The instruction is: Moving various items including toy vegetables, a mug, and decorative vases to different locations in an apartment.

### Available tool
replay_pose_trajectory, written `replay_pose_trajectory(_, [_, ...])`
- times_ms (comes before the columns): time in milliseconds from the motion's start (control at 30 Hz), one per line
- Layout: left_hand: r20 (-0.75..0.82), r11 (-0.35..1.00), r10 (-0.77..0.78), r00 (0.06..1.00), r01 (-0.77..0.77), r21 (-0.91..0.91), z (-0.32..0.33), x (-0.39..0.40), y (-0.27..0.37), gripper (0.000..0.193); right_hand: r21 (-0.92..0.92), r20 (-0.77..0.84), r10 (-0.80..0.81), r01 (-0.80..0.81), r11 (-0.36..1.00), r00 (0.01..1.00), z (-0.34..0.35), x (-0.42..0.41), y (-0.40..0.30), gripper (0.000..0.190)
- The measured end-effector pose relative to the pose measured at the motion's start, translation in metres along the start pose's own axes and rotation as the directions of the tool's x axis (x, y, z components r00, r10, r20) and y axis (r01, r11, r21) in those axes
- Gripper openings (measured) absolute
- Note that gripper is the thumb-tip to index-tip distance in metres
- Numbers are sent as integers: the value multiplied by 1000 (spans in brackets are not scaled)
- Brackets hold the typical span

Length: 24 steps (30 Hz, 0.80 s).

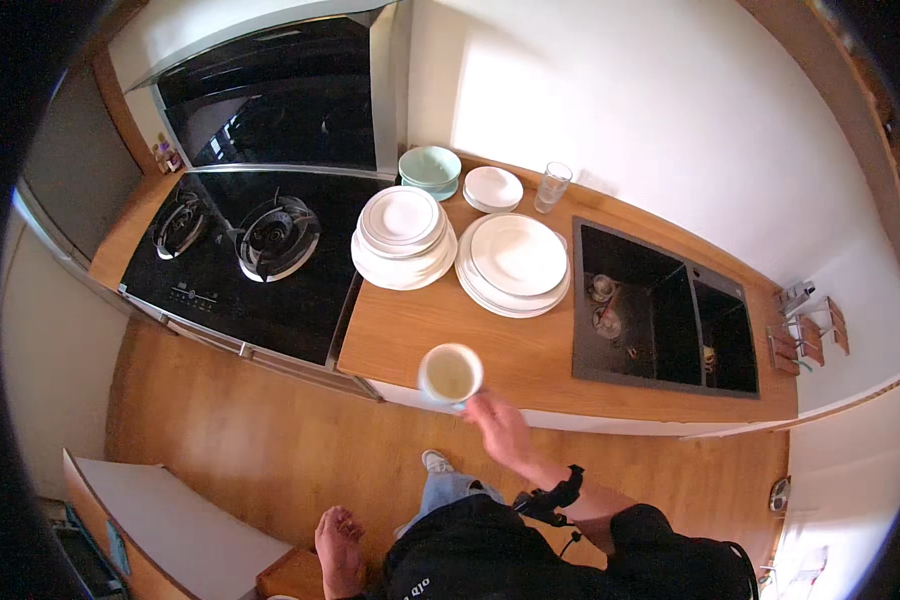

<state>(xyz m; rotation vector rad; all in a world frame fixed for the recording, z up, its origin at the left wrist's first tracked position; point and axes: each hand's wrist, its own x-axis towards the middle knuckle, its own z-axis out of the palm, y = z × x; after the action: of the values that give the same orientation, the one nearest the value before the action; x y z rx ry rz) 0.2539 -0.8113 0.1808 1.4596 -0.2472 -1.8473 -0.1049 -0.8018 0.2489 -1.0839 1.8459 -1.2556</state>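
A white cup (450, 373), its handle gripped in my right hand (501, 431), is held near the front edge of the wooden countertop (412, 319). Its inside looks pale yellowish; whether that is liquid I cannot tell. The cup is slightly blurred. Low in the picture hangs my left hand (339, 544), fingers loosely curled, with nothing visible in it. Beyond the cup are a stack of white plates and bowls (401, 217) and a second stack of white plates (519, 256). Pale green bowls (429, 166), small white dishes (493, 186) and a clear drinking glass (552, 187) stand along the wall.
To the left is a black gas hob (292, 307) with two burners. A dark double-basin sink (633, 379) sits at the right, with several small items inside. Small bottles (166, 155) stand behind the hob. A cabinet with a white top (187, 510) is at lower left.
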Motion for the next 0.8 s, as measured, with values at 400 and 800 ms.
replay_pose_trajectory(400, [52,985,-26,998,17,169,4,11,1,11,272,-437,302,-196,942,847,-75,13,78,45])
replay_pose_trajectory(800, [141,984,-54,989,29,176,4,-1,11,22,234,-455,304,-217,948,837,-69,27,88,46])
